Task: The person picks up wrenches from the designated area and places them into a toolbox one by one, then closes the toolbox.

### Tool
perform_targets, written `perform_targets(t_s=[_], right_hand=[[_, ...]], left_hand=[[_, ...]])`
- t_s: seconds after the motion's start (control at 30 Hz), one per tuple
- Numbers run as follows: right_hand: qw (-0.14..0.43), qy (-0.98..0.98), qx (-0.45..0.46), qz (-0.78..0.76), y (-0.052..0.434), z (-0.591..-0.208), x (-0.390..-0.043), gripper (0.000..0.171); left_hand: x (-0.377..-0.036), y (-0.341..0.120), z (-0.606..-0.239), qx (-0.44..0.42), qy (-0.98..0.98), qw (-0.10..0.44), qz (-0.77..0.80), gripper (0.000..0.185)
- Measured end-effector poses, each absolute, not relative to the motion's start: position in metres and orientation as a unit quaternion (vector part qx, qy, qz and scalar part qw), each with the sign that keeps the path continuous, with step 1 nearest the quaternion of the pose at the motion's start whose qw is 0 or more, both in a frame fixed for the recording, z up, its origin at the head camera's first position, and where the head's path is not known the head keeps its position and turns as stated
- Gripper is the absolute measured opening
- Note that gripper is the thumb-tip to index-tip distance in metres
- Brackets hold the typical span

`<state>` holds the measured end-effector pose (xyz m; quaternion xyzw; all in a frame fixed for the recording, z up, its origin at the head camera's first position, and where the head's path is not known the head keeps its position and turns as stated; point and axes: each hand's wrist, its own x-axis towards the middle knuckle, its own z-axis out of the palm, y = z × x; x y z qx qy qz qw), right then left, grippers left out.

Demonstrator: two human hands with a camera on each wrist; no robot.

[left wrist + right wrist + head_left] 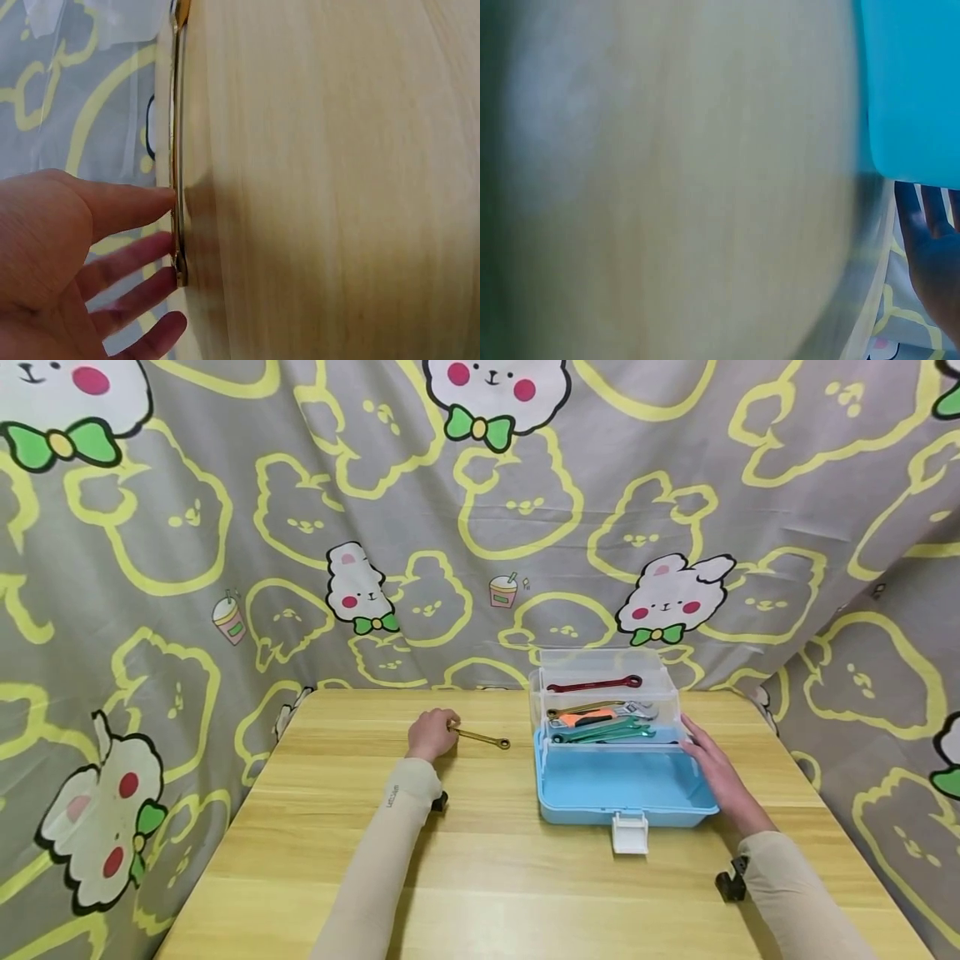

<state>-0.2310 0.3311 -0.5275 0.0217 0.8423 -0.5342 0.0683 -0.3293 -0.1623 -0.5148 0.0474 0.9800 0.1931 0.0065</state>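
My left hand (432,735) pinches one end of a gold wrench (483,738) between thumb and fingers, left of the toolbox. The wrench's ring end points right, at or just above the tabletop; its held end is partly hidden by the hand. In the left wrist view, the thumb and fingertips meet the slim gold wrench (178,135) near its lower end. A light-blue toolbox (630,814) stands open on the right. My right hand (718,777) lies along its right side with fingers extended, touching it. In the right wrist view, those fingers (909,214) reach past the box's corner.
A clear tiered tray (611,660) rises at the toolbox's back. It bears a red wrench (596,684), green wrenches (603,732), an orange-handled adjustable wrench (588,718) and another gold one. A white latch (630,835) hangs in front. Patterned curtain (450,527) borders the wooden table (495,877).
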Motion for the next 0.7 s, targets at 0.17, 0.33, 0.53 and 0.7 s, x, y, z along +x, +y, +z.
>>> perform_targets(t_s=[0.17, 0.33, 0.53, 0.7], right_hand=[[0.069, 0.843, 0.021, -0.533, 0.329, -0.528, -0.232, 0.071], [0.071, 0.843, 0.02, -0.532, 0.327, -0.527, -0.232, 0.071], [0.061, 0.843, 0.012, -0.534, 0.328, -0.524, -0.233, 0.071], [0.053, 0.843, 0.004, -0.535, 0.331, -0.526, -0.233, 0.071]], left_hand=[[-0.328, -0.167, -0.516, 0.028, 0.982, -0.004, 0.189, 0.033], [-0.325, -0.171, -0.516, 0.029, 0.982, -0.011, 0.187, 0.023], [-0.322, -0.168, -0.512, 0.045, 0.982, -0.011, 0.184, 0.024], [-0.318, -0.166, -0.512, 0.069, 0.984, -0.007, 0.165, 0.023]])
